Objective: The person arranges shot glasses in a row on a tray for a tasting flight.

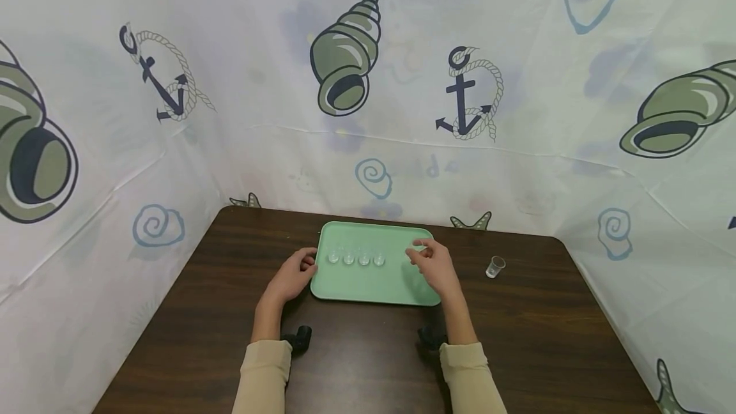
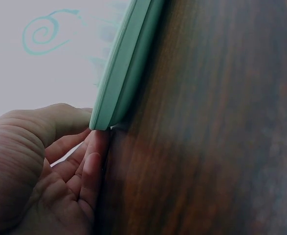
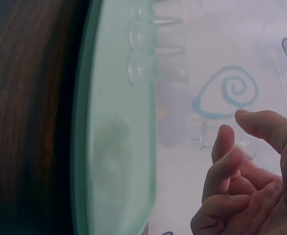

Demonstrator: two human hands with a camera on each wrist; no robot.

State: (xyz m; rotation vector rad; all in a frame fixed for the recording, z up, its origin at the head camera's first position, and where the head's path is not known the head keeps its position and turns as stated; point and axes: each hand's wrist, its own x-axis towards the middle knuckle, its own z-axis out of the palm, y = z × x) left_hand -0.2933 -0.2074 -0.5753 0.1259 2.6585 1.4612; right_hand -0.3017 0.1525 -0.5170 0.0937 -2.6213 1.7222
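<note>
A light green tray lies on the table, carrying several small clear cups in a row toward its left half. At the tray's left edge is my left hand. In the left wrist view its thumb and fingers pinch the tray's rim. Above the tray's right side, my right hand holds another small clear cup between thumb and fingers, roughly upright and off the tray. Fingers hide part of this cup in the right wrist view.
One more small clear cup stands on the dark wooden table, right of the tray. A pale printed sheet with shells and anchors hangs behind and along both sides of the table.
</note>
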